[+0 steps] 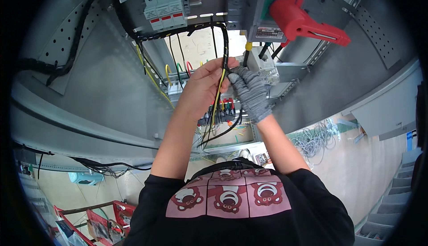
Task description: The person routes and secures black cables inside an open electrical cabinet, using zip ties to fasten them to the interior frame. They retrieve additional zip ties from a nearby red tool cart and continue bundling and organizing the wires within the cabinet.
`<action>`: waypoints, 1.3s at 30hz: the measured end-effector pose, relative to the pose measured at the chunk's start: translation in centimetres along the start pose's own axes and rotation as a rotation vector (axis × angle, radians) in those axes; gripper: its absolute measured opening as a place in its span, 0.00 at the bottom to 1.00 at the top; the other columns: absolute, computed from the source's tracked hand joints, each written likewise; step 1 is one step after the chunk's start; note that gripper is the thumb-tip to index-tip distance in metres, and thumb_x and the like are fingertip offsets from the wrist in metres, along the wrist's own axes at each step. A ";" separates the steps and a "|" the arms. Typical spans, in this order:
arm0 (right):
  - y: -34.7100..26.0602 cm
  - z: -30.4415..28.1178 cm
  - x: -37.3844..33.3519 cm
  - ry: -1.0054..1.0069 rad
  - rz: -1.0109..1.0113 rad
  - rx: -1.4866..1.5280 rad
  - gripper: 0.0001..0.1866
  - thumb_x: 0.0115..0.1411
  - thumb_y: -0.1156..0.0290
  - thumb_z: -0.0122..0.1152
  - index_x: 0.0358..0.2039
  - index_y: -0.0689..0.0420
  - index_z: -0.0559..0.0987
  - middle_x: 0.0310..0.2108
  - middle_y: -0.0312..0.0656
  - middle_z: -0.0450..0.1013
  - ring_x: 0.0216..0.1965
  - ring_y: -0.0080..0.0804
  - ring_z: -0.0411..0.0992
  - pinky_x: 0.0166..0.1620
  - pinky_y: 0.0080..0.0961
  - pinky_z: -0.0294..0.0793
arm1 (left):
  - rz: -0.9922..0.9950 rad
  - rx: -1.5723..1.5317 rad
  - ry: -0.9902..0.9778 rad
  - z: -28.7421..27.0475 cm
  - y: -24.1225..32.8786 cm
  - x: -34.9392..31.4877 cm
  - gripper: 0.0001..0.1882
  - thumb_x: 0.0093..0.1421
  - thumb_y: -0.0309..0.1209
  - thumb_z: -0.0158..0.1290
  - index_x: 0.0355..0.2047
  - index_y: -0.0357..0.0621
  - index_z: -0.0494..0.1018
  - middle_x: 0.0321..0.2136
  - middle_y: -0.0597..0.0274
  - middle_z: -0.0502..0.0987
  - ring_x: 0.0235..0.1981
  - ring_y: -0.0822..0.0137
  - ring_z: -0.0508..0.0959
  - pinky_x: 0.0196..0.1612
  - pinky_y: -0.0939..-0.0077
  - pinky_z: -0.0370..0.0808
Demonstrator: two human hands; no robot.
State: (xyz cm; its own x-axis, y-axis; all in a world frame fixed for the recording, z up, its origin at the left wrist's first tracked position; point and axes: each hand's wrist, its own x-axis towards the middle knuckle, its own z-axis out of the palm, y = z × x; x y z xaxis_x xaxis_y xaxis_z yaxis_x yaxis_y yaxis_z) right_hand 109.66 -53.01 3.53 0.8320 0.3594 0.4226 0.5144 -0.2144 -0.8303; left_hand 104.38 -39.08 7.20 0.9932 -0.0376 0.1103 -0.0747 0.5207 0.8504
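A black-wrapped wire bundle [225, 43] hangs down the middle of an open metal cabinet. Bare-skinned, my left hand [206, 85] pinches it from the left at its lower part. My right hand [250, 90], in a grey knitted glove, closes on the same spot from the right, with fingertips meeting around the bundle. Out of it, below the hands, run a yellow wire [217, 101] and some black wires [227, 132] that curve loosely. Whether a small tie or tape is between my fingers is hidden.
Above left sits a grey fuse-holder block [165, 7]; above right, a switch with a red handle [307, 25] juts out. Terminals with coloured wires [220, 112] lie lower behind the hands. Coiled grey cable [314, 141] and a red-framed carrier [100, 221] are on the floor.
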 end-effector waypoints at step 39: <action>3.2 -0.5 -0.3 -0.213 -0.119 0.149 0.14 0.57 0.75 0.49 0.44 0.58 0.75 0.30 0.54 0.74 0.34 0.50 0.74 0.39 0.35 0.71 | 0.029 0.149 0.137 4.2 -1.0 -2.1 0.15 0.67 0.29 0.38 0.48 0.33 0.69 0.35 0.60 0.76 0.34 0.74 0.77 0.39 0.83 0.73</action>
State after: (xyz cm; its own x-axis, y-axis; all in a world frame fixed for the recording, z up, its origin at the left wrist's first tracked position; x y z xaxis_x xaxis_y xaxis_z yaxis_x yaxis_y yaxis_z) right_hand 111.15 -54.28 0.88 0.6972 0.5602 0.4474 0.5564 -0.0292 -0.8304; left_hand 101.96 -43.11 8.24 0.9925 0.0973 0.0739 -0.1062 0.3877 0.9156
